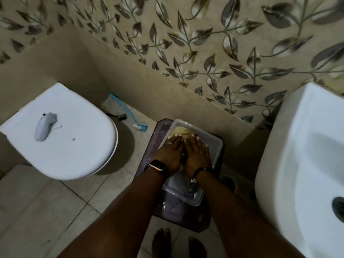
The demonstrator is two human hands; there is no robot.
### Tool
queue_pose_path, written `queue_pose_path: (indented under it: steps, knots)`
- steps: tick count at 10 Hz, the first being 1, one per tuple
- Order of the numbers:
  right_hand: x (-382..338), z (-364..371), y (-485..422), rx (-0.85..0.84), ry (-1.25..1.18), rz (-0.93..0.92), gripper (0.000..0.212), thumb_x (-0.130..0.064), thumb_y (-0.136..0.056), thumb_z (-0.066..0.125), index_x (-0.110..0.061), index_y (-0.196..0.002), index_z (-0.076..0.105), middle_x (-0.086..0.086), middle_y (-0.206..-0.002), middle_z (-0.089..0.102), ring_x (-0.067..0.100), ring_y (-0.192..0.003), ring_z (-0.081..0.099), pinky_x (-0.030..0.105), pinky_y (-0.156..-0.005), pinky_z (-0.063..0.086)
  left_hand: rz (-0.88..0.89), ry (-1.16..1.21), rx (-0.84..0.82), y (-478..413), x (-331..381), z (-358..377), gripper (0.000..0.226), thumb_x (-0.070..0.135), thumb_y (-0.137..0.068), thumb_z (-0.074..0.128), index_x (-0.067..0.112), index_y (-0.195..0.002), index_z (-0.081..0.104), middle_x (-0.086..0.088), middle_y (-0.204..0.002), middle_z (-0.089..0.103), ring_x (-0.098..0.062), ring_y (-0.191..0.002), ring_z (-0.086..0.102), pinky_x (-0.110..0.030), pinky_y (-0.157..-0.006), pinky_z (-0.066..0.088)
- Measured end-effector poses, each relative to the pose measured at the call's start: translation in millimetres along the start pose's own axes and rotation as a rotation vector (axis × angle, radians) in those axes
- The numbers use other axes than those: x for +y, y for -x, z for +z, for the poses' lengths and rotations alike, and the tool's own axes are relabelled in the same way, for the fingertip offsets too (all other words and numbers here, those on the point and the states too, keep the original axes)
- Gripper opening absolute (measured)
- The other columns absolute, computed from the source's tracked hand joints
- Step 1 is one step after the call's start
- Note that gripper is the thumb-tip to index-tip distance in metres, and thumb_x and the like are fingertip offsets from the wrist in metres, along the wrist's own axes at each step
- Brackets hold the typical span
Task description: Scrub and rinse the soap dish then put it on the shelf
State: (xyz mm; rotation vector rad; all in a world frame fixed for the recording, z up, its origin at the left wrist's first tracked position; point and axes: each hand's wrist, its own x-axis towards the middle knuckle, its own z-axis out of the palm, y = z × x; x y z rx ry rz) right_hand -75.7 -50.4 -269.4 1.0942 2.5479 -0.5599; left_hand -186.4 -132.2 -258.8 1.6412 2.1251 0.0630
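A clear rectangular plastic soap dish (214, 146) lies on a dark plastic stool (149, 151) on the floor. A yellowish lump (179, 130), soap or a sponge, I cannot tell which, sits at the dish's far end. My left hand (170, 154) and my right hand (197, 155) lie side by side inside the dish, palms down. Their fingers are stretched out, and the fingertips press on the yellow lump. The dish's middle is hidden under my hands. A watch is on my left wrist and a dark bracelet on my right.
A white toilet with its lid shut (61, 135) stands at the left, a grey bottle (43, 126) lying on it. A blue long-handled brush (128, 112) lies by the wall. A white basin (305, 164) is at the right. My bare feet (178, 243) are below the stool.
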Motion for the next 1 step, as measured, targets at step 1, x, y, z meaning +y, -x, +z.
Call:
queue_pose_path:
  steps: [1]
  knots:
    - [-10.8, -24.9, 17.0, 0.161, 0.053, -0.056, 0.069, -0.035, -0.100, 0.038, -0.025, -0.157, 0.001, 0.001, -0.167, -0.006, 0.021, -0.153, -0.012, 0.040, -0.118, -0.017, -0.013, -0.006, 0.098, 18.6, 3.1, -28.2, 0.061, 0.034, -0.105, 0.032, 0.013, -0.158, 0.011, -0.009, -0.167, 0.004, -0.026, -0.154, 0.000, -0.037, -0.122, -0.004]
